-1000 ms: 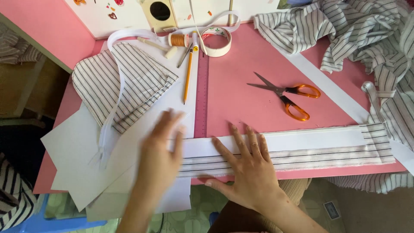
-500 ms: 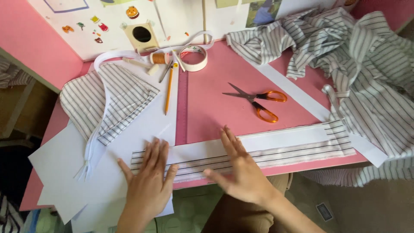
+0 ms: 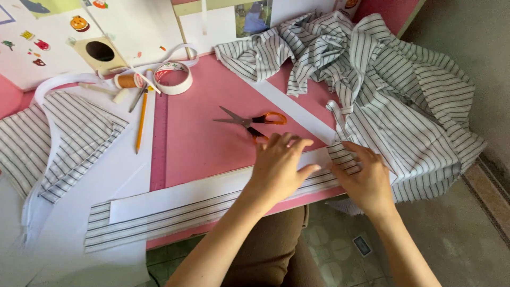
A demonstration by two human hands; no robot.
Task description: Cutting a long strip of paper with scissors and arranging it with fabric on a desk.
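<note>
Striped fabric strip (image 3: 175, 218), both hands flat, left hand (image 3: 279, 165), right hand (image 3: 366, 178)

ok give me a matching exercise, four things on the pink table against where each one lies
Things:
1. scissors
2. pencil
3. tape roll
4. striped strip

Places:
A. along the table's near edge, under both hands
B. on the bare pink top, just beyond the left hand
C. at the back, next to the orange thread spool
D. on white paper, left of the pink ruler

Pairs: 1-B, 2-D, 3-C, 4-A

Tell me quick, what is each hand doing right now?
Left hand: open, flat on the white paper strip.
Right hand: open, pressing the striped fabric strip at its right end.
</note>
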